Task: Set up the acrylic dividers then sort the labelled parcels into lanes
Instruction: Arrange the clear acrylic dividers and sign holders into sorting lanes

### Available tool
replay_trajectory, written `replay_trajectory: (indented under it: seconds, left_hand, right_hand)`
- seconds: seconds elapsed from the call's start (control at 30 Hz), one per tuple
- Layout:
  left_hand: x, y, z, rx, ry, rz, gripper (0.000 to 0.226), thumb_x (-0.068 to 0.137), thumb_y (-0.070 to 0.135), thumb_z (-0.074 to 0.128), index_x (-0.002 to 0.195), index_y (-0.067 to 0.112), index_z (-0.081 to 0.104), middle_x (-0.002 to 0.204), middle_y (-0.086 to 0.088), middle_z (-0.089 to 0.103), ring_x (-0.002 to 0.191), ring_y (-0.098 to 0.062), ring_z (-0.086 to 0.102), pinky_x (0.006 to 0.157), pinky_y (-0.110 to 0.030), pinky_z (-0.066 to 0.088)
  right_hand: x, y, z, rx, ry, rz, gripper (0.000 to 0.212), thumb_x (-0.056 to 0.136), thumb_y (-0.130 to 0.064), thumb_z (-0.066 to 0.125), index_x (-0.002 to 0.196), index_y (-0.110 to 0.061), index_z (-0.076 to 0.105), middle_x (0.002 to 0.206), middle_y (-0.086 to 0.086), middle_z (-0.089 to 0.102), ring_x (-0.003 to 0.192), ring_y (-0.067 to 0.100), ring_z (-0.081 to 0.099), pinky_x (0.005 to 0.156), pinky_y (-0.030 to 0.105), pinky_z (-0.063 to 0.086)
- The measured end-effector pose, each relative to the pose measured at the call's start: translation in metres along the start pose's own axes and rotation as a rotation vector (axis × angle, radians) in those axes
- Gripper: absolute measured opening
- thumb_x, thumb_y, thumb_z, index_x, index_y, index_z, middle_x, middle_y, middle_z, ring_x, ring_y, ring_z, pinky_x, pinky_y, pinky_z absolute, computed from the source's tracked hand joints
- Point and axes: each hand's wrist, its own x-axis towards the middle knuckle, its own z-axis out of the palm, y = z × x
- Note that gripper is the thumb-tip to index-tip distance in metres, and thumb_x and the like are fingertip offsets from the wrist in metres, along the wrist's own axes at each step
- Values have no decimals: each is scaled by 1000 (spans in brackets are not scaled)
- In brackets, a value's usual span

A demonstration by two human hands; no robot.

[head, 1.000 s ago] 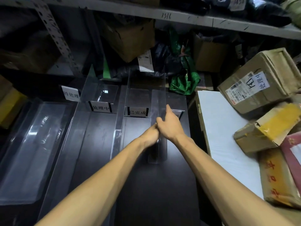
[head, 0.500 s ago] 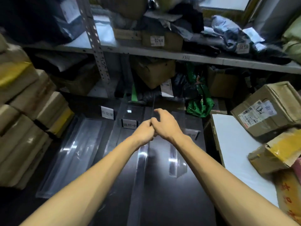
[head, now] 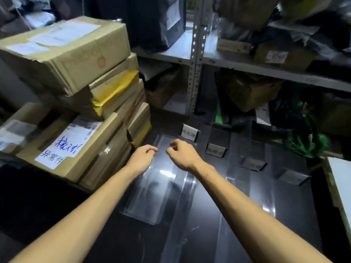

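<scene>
So, acrylic piece [head: 152, 190]: a big clear piece lies flat on the dark tabletop [head: 117, 242]. It is right under my two hands, next to the pile of boxes.
Other dividers [head: 226, 205]: more clear ones stand in rows to the right of it. They are hard to see, so I cannot count them well.
Lane signs: a small white sign [head: 190, 132] stands at the far end of the flat piece. More signs [head: 215, 149] sit in a line going right. The words are too blurry to read.
Left hand [head: 144, 156]: it hangs over the flat piece with its fingers curled in loosely. I see nothing in it.
Right hand [head: 180, 152]: it is just beside the left one and not touching it. It is loosely curled too, and it holds nothing.
What changed: a second ago both hands were pressed together on a standing divider further right. Now they have let go, come apart and moved left. My view has swung left too.
What that means: I think that divider is in its place. The flat piece looks like the next one to stand up.
Parcels [head: 76, 63]: brown boxes are stacked at the left, beside the tabletop. One box [head: 70, 147] has blue writing on its white label. No box is in a lane yet, so I think sorting has not started.
Shelf [head: 247, 67]: a grey metal shelf at the back holds more boxes and bags.
</scene>
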Motion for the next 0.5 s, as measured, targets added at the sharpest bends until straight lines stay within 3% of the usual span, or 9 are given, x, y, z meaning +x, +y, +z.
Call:
replay_trajectory:
  seconds: [0.07, 0.17, 0.33, 0.43, 0.5]
  left_hand:
    - [9, -32, -3, 165, -25, -38, 34, 96, 14, 46, 126, 16, 63, 125, -11, 65, 109, -27, 61, 90, -29, 48]
    - [24, -71, -1, 409, -152, -89, 46, 97, 22, 46, 143, 20, 48, 146, -14, 45, 134, -36, 42, 111, -35, 36]
    - [30, -96, 8, 607, -340, -12, 65, 98, 20, 41, 155, 6, 13, 155, -15, 20, 138, -38, 32, 113, -44, 32]
    - [30, -98, 13, 681, -333, 18, 73, 99, 23, 41, 155, 1, 1, 156, -15, 12, 140, -35, 25, 112, -44, 34]
    - [26, -103, 16, 674, -338, 19, 78, 99, 25, 42, 155, 2, -6, 158, -14, 5, 141, -34, 21, 112, -44, 33]
  right_hand:
    - [15, 3, 32, -9, -56, 109, 51, 97, -32, 47, 140, -4, 45, 142, 17, 53, 129, 34, 50, 100, 33, 41]
    - [38, 11, 81, -29, -83, 309, 59, 98, -34, 46, 142, 3, 35, 142, 23, 49, 129, 38, 48, 99, 34, 41]
    - [59, 24, 127, 84, -26, 571, 80, 94, -32, 52, 153, -1, 8, 152, 27, 26, 135, 43, 39, 109, 41, 37]
    - [69, 24, 134, 160, 70, 651, 77, 92, -29, 55, 150, -3, 12, 152, 28, 20, 135, 45, 37, 107, 43, 36]
    - [76, 22, 135, 117, 119, 690, 74, 91, -33, 57, 147, -3, 20, 149, 23, 25, 135, 42, 33, 104, 44, 37]
